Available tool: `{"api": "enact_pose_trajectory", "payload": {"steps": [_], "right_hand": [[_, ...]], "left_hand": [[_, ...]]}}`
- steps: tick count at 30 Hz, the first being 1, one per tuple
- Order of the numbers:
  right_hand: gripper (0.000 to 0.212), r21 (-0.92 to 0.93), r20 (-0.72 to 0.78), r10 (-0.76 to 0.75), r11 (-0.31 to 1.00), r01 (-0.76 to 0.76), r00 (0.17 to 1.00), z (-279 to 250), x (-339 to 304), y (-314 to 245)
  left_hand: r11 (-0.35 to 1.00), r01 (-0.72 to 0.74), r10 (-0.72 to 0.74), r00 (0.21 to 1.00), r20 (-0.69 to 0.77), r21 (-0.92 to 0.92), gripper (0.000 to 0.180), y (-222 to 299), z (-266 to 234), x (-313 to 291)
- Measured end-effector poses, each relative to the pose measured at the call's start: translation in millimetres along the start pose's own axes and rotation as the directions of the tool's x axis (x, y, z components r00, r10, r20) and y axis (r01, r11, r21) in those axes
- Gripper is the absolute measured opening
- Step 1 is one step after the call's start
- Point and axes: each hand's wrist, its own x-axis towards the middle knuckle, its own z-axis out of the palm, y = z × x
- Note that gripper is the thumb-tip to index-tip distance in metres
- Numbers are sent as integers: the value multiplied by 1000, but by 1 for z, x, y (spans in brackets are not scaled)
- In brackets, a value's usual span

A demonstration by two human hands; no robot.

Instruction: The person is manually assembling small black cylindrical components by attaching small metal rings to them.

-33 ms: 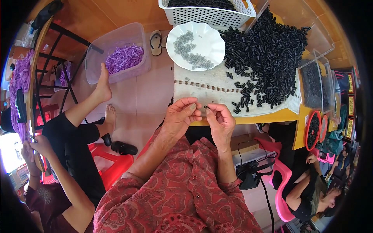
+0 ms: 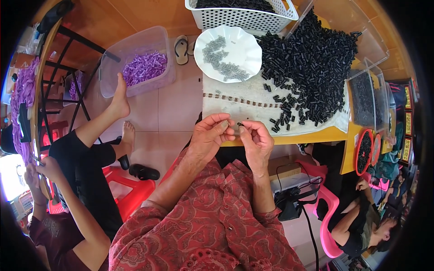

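Note:
Just above the table's near edge, my two hands are close together with their fingertips almost meeting. My right hand [image 2: 257,143] pinches a small black tube [image 2: 240,124] between thumb and forefinger. Thumb and forefinger of my left hand [image 2: 207,139] are pressed together; what they hold, if anything, is too small to make out. Beyond them a white cloth [image 2: 219,108] covers the tabletop. On it a large heap of black tubes [image 2: 312,67] spreads to the right, several lying loose nearest my right hand. A scalloped white plate [image 2: 248,49] carries small clear pieces [image 2: 233,71].
Behind the plate stands a white perforated basket [image 2: 239,19] of black pieces. Clear bins [image 2: 368,97] flank the heap at right. On the floor at left sits a translucent tub [image 2: 169,67] with purple pieces. One person's hands [image 2: 43,174] work at far left; another person sits at right.

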Motion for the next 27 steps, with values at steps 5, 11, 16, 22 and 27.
{"api": "enact_pose_trajectory", "payload": {"steps": [5, 11, 16, 22, 27], "right_hand": [[14, -19, 27, 7, 1000, -7, 1000, 5, -3, -3], [14, 30, 57, 34, 999, -36, 998, 10, -7, -2], [13, 46, 62, 49, 998, -52, 997, 13, -8, -7], [13, 45, 69, 31, 998, -35, 997, 16, -10, -6], [13, 57, 74, 23, 998, -28, 997, 18, -12, -6]], "left_hand": [[1000, -7, 6, 1000, -20, -9, 21, 0, 0, -2], [999, -18, 17, 999, -39, -39, 20, 1, -1, -2], [999, -26, 26, 999, -24, -36, 20, -1, -2, -3], [999, -24, 24, 1000, -6, -47, 20, 0, -1, -6], [998, -36, 37, 999, 15, -46, 20, -2, -5, -7]]}}
